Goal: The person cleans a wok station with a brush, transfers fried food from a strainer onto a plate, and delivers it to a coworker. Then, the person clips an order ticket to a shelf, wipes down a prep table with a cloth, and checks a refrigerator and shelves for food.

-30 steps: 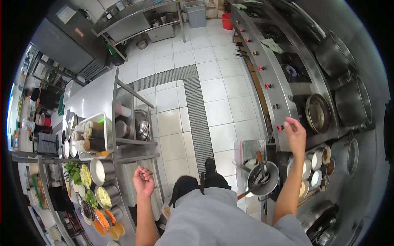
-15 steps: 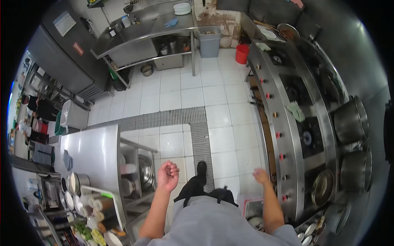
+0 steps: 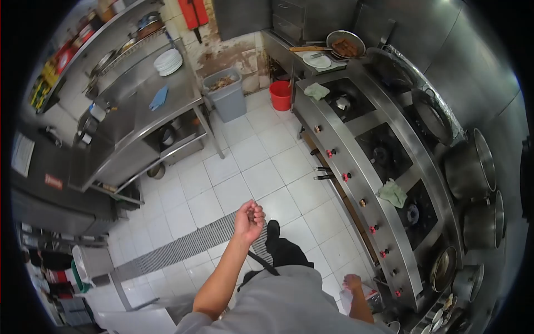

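Observation:
My left hand (image 3: 249,221) is raised in front of me over the floor grate, with its fingers curled into a loose fist. Nothing shows in it. Lower and to the right, my right hand (image 3: 351,283) hangs beside the front of the stove (image 3: 397,253). Its fingers are curled in, and I see no object in them. A pale, red-edged container (image 3: 369,291) lies just below and behind that hand; I cannot tell whether they touch. My dark shoe (image 3: 272,229) is on the tiles right of my left hand.
A red bucket (image 3: 280,97) and a grey waste bin (image 3: 227,103) stand ahead. On the stove are green cloths (image 3: 392,193), a frying pan (image 3: 443,269) and large pots (image 3: 470,164). A steel counter (image 3: 130,119) with plates (image 3: 168,62) runs along the left.
My view has turned right and moved forward, so the stove, bucket and bin appear closer. The nearby steel table on the left has mostly left the view. Both hands have swung; the left remains curled.

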A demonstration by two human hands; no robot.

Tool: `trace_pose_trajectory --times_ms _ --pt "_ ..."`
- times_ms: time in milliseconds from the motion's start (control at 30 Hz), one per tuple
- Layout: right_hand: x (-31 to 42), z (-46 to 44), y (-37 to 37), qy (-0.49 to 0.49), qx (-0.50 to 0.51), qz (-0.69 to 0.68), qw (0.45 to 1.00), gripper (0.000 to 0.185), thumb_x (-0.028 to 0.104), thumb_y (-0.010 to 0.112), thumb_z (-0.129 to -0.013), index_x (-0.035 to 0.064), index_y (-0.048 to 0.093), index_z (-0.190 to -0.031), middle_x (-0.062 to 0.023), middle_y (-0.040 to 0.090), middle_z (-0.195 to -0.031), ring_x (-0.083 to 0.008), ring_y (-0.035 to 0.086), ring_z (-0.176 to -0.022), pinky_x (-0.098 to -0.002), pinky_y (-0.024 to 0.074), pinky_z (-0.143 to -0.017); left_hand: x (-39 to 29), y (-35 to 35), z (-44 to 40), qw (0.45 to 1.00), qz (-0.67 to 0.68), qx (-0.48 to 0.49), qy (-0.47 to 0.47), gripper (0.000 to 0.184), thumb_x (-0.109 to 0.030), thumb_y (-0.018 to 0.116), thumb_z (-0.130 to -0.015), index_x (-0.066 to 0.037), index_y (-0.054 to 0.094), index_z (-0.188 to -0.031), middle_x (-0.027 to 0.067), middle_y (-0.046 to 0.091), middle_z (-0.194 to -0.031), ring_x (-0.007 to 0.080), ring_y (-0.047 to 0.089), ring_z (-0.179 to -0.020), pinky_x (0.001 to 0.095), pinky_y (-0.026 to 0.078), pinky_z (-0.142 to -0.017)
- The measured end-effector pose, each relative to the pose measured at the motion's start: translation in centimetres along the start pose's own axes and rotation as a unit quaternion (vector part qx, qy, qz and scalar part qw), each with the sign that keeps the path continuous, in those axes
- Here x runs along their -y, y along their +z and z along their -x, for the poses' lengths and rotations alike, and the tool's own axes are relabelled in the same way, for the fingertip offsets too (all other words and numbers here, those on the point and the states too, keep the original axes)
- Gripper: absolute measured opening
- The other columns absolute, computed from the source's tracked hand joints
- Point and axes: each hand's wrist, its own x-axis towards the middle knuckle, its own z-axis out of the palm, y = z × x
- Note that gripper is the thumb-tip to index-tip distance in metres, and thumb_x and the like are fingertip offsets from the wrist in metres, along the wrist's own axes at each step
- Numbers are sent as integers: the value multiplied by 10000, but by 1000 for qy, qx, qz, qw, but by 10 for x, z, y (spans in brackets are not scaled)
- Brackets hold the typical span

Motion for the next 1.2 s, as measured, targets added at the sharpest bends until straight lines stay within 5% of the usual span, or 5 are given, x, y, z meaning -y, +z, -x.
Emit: trace_pose_trajectory --times_ms 233,400,633,800,1200 --pt "236 -37 110 -112 36 82 990 260 176 632 -816 46 612 -1041 -81 636 -779 -174 631 -620 -303 484 -507 -184 216 -75 885 -249 76 387 414 -292 470 -945 -136 362 -577 -16 335 -464 103 292 -377 263 204 -370" --pt "368 4 132 -335 -71 108 933 322 188 648 -821 -4 605 -1076 -105 633 -756 -174 630 -629 -282 498 -601 -337 368 -133 356 -463 81 808 444 -250 515 -951 -30 463 -569 40 453 -497 116 427 -447 295 328 -428" --pt "312 46 144 -245 -213 212 922 362 159 657 -771 14 597 -1097 -150 656 -825 -239 637 -753 -356 491 -693 -547 339 -421 -129 -631 -124 754 476 -460 438 -938 -59 687 -994 130 670 -1033 302 621 -969 378 455 -854" --pt "258 81 200 -116 -209 167 957 350 93 674 -767 24 584 -1098 -137 631 -723 -218 629 -594 -334 492 -562 -581 357 -391 466 -650 -12 601 546 -517 429 -923 -77 617 -1186 160 620 -1163 302 557 -1128 348 386 -967" --pt "448 10 381 -273 -20 173 946 361 159 614 -810 -17 577 -1123 -138 656 -776 -196 644 -665 -321 502 -657 -726 157 -196 721 -480 -98 490 279 -290 564 -919 -35 648 -994 8 647 -801 52 516 -649 195 387 -593"
